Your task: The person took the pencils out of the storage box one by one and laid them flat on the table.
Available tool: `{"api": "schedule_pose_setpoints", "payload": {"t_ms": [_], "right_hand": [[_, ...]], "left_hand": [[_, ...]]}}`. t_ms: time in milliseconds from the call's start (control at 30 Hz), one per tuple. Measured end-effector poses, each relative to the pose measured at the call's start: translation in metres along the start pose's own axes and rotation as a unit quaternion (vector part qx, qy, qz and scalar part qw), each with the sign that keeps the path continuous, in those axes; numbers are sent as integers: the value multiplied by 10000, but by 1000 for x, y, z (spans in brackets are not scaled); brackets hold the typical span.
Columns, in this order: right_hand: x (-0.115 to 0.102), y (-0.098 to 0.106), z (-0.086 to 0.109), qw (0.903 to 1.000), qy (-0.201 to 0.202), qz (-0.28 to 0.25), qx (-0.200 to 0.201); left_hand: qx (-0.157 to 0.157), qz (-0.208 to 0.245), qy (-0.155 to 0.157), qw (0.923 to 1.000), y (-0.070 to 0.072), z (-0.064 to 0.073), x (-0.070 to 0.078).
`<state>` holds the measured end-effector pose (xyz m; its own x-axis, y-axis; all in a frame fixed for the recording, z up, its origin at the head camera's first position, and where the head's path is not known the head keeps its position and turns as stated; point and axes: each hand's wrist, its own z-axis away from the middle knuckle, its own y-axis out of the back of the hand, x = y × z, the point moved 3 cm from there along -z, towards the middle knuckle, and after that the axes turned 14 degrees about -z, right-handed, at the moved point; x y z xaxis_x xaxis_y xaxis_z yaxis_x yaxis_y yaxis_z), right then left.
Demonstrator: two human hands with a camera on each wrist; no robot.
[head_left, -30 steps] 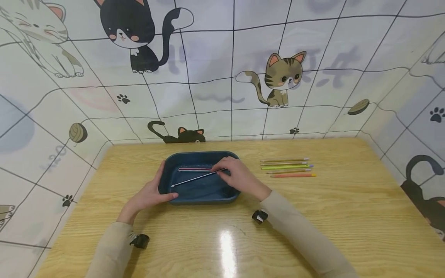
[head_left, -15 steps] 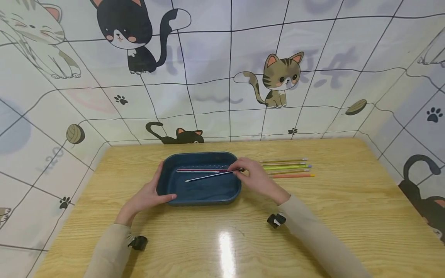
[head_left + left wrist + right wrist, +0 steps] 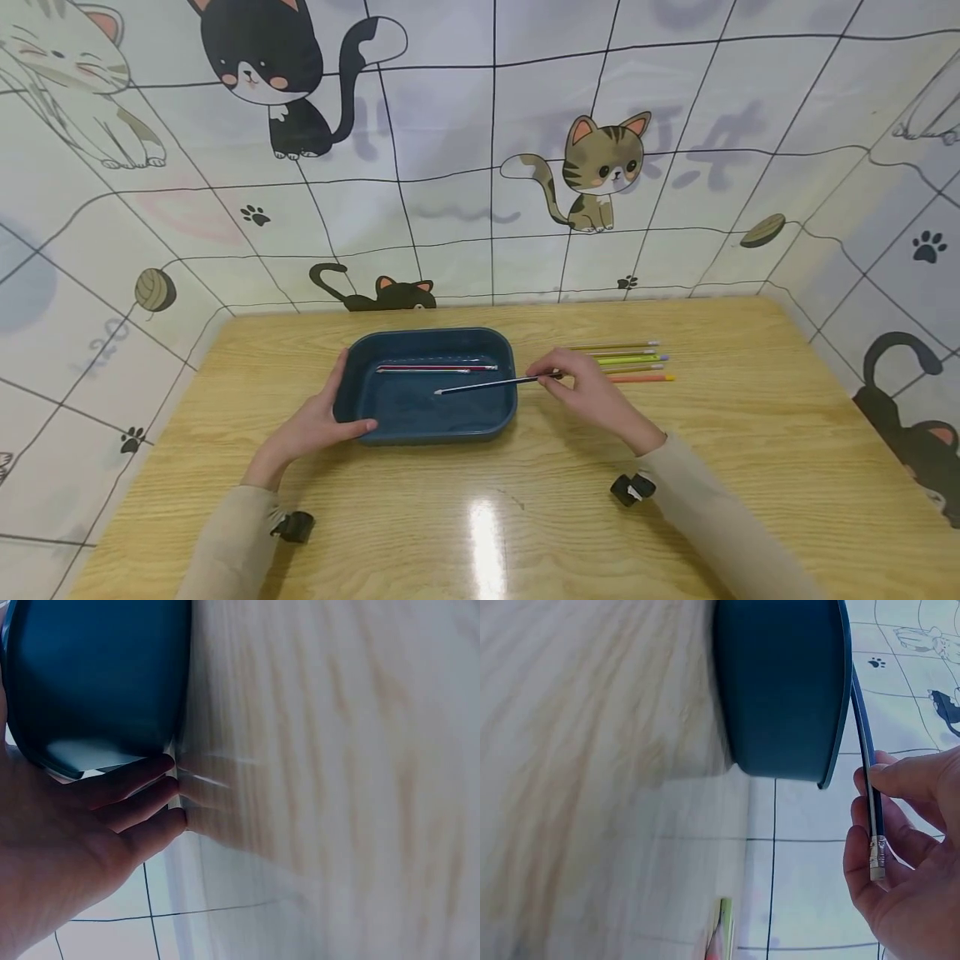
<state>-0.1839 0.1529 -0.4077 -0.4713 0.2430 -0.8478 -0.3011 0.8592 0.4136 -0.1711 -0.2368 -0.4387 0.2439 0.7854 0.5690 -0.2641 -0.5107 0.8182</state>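
Note:
A dark blue rectangular tray [image 3: 427,437] sits on the wooden table, with two pencils [image 3: 435,367] lying side by side inside it. My left hand [image 3: 311,427] holds the tray's left end, thumb over the front rim and fingers along the outer wall; in the left wrist view some fingertips reach the tabletop. Just beyond the tray's right end, my right hand [image 3: 588,390] pinches a dark blue pencil [image 3: 487,385] near its eraser end. That pencil slants across the right rim, its point over the tray. The right wrist view shows its white eraser and metal band [image 3: 877,859].
To the right of the tray lie several pencils in a row, among them a yellow-green pencil [image 3: 633,360] and an orange pencil [image 3: 645,379]; my right hand partly covers them. A cat-patterned wall covering [image 3: 450,208] rises behind the wooden table [image 3: 390,517].
My right hand has moved right, out of the tray and past its right rim, drawing the pinched dark pencil along. Two pencils stay in the tray. My left hand keeps its hold.

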Motion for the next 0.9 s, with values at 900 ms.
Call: {"api": "schedule_pose_setpoints", "payload": {"t_ms": [900], "right_hand": [[14, 47, 40, 9979, -270, 455, 370]], "left_hand": [[-42, 42, 31, 10000, 1, 0, -1]]}}
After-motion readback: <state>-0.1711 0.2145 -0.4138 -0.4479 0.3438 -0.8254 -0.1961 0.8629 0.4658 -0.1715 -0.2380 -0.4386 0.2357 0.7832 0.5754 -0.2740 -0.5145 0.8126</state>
